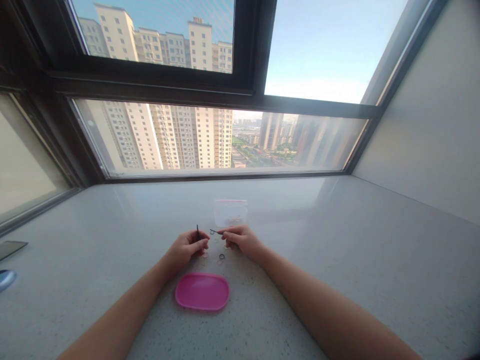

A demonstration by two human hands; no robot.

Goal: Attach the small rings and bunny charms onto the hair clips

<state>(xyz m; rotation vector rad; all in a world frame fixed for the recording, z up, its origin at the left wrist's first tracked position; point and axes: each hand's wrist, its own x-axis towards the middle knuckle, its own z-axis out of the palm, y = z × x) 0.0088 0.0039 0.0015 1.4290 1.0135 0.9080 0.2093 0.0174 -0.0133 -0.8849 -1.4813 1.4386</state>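
Observation:
My left hand (pixel 187 248) is closed in a pinch around a thin dark stick-like tool (pixel 198 231) that points upward. My right hand (pixel 240 240) is also pinched, holding a small dark piece (pixel 213 231) toward the left hand. The two hands nearly meet above the pale stone sill. A small dark ring (pixel 221 256) lies on the sill just below and between them. Closer to me sits a pink oval tray (pixel 202 291). Behind the hands lies a small clear plastic bag with a pink strip (pixel 230 212).
The speckled sill (pixel 337 240) runs to a dark-framed window (pixel 225 100) at the back and a plain wall (pixel 431 130) on the right. At the far left edge lie a dark flat object (pixel 11 247) and a bluish rounded object (pixel 5 279).

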